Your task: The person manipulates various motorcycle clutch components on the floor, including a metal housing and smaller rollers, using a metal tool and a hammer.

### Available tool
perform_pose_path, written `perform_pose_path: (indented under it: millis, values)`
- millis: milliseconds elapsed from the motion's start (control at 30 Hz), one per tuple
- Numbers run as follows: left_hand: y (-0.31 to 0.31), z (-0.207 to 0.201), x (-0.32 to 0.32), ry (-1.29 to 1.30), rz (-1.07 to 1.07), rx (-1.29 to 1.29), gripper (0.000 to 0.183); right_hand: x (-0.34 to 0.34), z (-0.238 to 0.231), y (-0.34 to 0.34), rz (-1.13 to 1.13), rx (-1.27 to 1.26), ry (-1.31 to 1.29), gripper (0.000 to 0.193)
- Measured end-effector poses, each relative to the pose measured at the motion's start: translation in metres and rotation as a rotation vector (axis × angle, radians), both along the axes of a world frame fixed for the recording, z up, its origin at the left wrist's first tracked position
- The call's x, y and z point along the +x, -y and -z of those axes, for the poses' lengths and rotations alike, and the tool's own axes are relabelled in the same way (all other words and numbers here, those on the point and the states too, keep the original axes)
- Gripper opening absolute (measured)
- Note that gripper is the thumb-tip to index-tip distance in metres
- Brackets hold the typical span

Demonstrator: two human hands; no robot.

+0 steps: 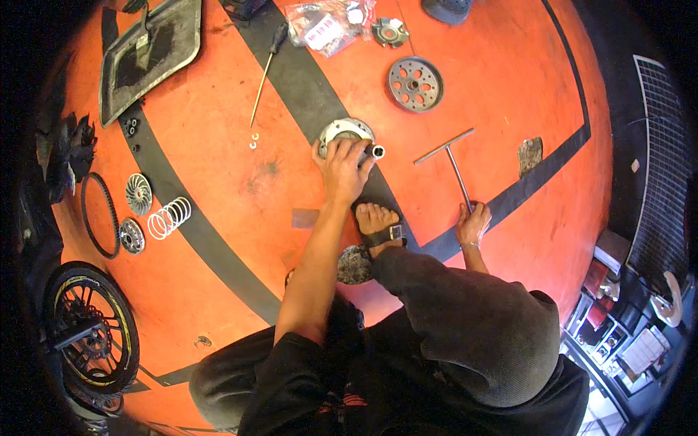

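Observation:
My left hand (344, 166) grips a round metal pulley-like part (339, 130) on the floor, fingers curled over its face. A hollow shaft end (377, 151) sticks out to the right beside the fingers; much of the part is hidden under the hand. Farther right, my right hand (474, 224) is closed round the lower end of a T-handle wrench (456, 173), whose crossbar points away from me. Between the two hands is my sandalled foot (378, 222). A slotted clutch bell (415, 84) lies beyond the wrench.
Left on the orange floor are a white coil spring (169, 218), a finned pulley disc (139, 193), a smaller disc (131, 236) and a drive belt (99, 216). A screwdriver (268, 71), plastic bags (327, 27) and a tray (185, 52) lie farther off. A wheel (91, 327) stands near left.

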State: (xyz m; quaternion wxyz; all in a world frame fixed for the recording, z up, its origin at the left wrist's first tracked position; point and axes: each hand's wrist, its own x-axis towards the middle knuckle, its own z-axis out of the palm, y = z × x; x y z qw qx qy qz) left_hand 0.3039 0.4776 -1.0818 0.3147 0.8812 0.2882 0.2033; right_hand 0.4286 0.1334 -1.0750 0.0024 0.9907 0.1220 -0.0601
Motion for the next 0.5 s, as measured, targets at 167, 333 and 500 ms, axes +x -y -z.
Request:
perform_pose_path:
  millis: [167, 333, 500]
  values:
    - [0.001, 0.000, 0.008, 0.033, 0.006, -0.042, 0.033, 0.003, -0.001, 0.033, 0.153, 0.538, -0.493, 0.026]
    - [-0.007, 0.003, 0.000, 0.079, 0.025, -0.038, 0.031, -0.028, -0.043, -0.032, 0.069, 0.550, -0.340, 0.053]
    - [-0.013, 0.005, -0.001, 0.089, 0.090, -0.059, 0.029, -0.023, -0.062, -0.072, -0.259, 0.611, -0.447, 0.045]
